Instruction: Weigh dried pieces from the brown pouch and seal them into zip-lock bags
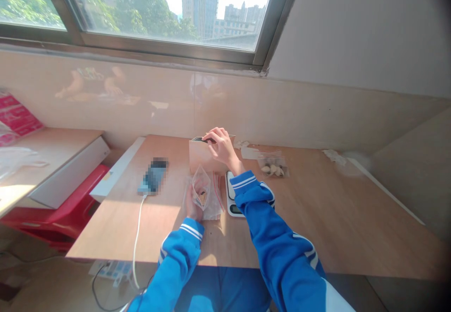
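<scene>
My left hand (pixel 192 206) is closed around a small clear zip bag (pixel 201 183), whose mouth gapes upward. A few pale brown pieces (pixel 202 196) show inside it. Another flat clear bag (pixel 213 205) with a red seal line lies under and beside that hand. My right hand (pixel 221 146) is over the top of a pale cardboard box (pixel 200 156), fingers bent across its opening and thumb apart from them. Something dark shows in the box under the fingers. Partly covered by my right sleeve, a white digital scale (pixel 231 203) lies on the table.
A sealed clear bag of pale pieces (pixel 273 167) lies right of the box on the wooden table (pixel 338 218). Left are a blurred phone (pixel 154 176) and its white cable (pixel 138 232). A red stool (pixel 66 215) stands beneath the neighbouring table. A tiled wall closes off the back.
</scene>
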The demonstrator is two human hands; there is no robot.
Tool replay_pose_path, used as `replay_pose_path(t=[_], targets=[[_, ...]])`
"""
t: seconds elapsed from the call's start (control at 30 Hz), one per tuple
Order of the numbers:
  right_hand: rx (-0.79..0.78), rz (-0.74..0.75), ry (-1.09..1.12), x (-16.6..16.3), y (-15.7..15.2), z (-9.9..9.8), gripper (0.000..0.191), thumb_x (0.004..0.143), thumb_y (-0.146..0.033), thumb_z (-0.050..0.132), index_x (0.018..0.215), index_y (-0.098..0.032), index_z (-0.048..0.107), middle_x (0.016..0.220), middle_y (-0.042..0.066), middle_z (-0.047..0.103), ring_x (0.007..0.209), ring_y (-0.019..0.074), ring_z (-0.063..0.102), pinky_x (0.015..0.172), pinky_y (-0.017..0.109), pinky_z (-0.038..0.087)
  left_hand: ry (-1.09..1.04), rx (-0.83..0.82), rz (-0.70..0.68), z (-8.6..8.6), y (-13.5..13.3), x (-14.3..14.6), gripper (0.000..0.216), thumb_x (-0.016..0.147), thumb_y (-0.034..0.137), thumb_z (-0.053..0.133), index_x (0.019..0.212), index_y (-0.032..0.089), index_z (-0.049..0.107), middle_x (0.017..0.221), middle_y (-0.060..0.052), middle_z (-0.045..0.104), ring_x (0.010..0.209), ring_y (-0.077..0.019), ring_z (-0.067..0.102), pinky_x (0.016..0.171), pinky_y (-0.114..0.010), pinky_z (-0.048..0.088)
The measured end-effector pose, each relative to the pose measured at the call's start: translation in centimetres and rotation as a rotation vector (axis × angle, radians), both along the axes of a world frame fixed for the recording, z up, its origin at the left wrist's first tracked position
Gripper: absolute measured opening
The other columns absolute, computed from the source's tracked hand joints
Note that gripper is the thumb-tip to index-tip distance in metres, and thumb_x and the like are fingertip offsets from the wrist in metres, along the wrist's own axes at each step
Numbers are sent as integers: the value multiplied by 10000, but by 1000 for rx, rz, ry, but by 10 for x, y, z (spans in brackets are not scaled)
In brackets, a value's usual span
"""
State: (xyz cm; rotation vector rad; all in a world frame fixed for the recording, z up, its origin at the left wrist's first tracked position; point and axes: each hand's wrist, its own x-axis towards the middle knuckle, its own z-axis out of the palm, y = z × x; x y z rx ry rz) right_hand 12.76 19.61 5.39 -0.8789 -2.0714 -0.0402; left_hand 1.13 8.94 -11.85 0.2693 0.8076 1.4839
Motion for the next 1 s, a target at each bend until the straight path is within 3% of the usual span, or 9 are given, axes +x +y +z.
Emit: replay_pose_path(t=[0.23,0.33,0.53,0.8,1.0], targets=[[-14,-82,-30,1,-3,-4,141,860,-152,496,849,-204,627,942,76,601,959,223,541,947,389,360,2,14,-14,-4,1,0,521,802,529,560,1173,170,627,1059,-105,711,973,-239,650,902,-397,471],[-40,-43,-19,2,-5,-2,166,860,-131,482,850,-208,629,972,80,621,1003,220,571,966,384,376,-4,5,-17,-6,3,-1,522,781,531,576,1158,176,635,1051,-104,714,978,-247,654,907,-407,470],[-208,52,58,10,-13,6,253,897,-127,421,947,-219,652,1011,57,646,931,171,625,789,271,461,-15,-19,-12,-9,4,-1,486,797,513,568,1139,177,643,997,-85,724,914,-227,667,878,-388,482],[-418,252,300,17,-10,15,286,816,-120,418,932,-182,672,939,48,700,916,178,644,834,307,479,-28,-6,-10,-8,4,-1,490,801,500,575,1143,156,642,1004,-93,724,935,-222,662,897,-383,473],[-597,316,271,22,1,32,249,776,-172,529,985,-178,663,931,44,703,887,167,646,813,293,495,-19,-16,-8,0,2,-1,495,774,500,594,1125,155,647,964,-87,728,916,-228,665,879,-384,473]])
